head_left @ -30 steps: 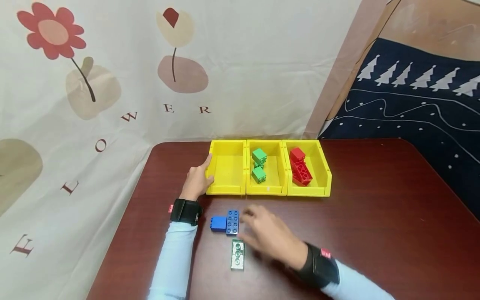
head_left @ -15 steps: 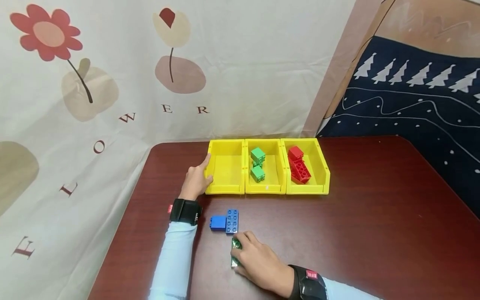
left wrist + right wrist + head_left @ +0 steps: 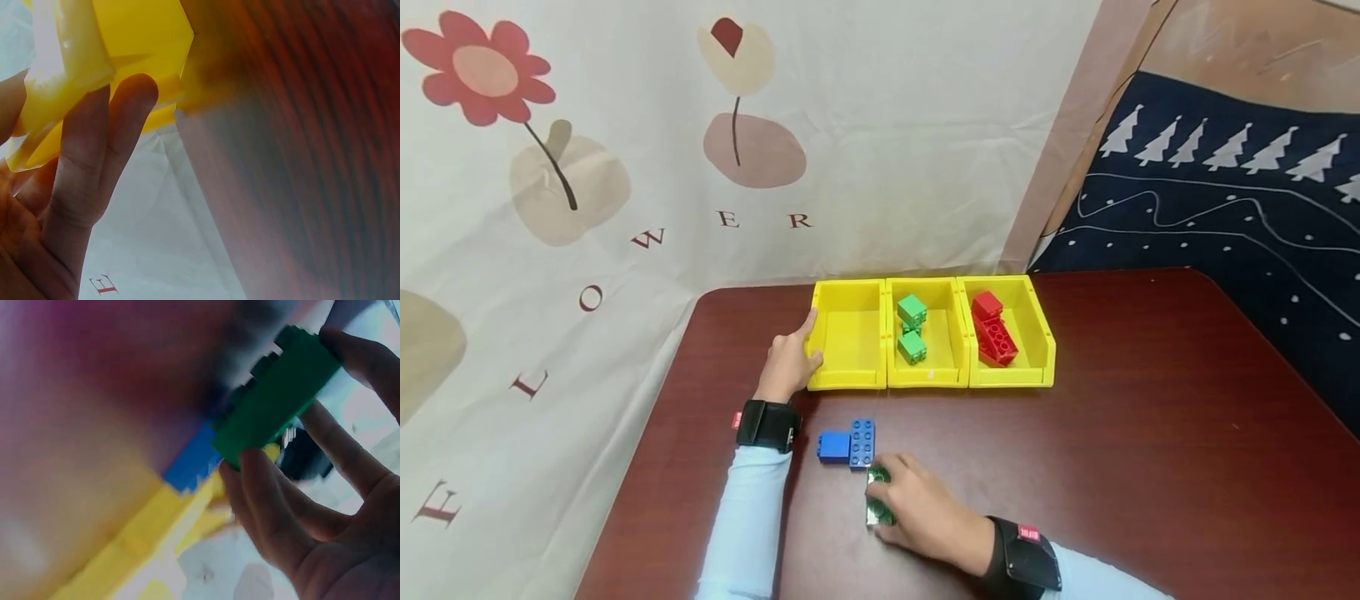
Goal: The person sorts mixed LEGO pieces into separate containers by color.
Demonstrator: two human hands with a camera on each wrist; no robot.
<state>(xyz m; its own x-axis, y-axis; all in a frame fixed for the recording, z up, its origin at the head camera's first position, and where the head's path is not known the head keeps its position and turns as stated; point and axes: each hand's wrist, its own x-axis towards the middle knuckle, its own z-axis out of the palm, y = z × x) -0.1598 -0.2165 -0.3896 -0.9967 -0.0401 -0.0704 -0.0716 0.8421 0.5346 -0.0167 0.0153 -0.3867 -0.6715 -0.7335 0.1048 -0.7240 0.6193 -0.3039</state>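
Note:
My right hand (image 3: pixel 928 512) holds a dark green toy brick (image 3: pixel 878 500) just below two blue bricks. In the right wrist view, thumb and fingertips grip the green brick (image 3: pixel 275 397) at its two ends, its studs facing away from the palm. One blue brick (image 3: pixel 862 443) lies studs up; a second blue brick (image 3: pixel 833 447) lies on its side against it. At the far left bin, my left hand (image 3: pixel 786 364) holds the yellow bin's side wall (image 3: pixel 69 56) between thumb and fingers. That left bin (image 3: pixel 850 333) has no bricks inside.
Three yellow bins stand in a row at the table's back edge. Green bricks (image 3: pixel 912 329) lie in the middle bin (image 3: pixel 951 333), red bricks (image 3: pixel 994 332) in the right bin (image 3: pixel 1033 342). A printed cloth (image 3: pixel 887 167) hangs behind the brown table (image 3: pixel 1150 433).
My right hand has come down and left from beside the blue bricks and taken hold of the dark green brick, which has shifted slightly. The left hand has stayed at the bin.

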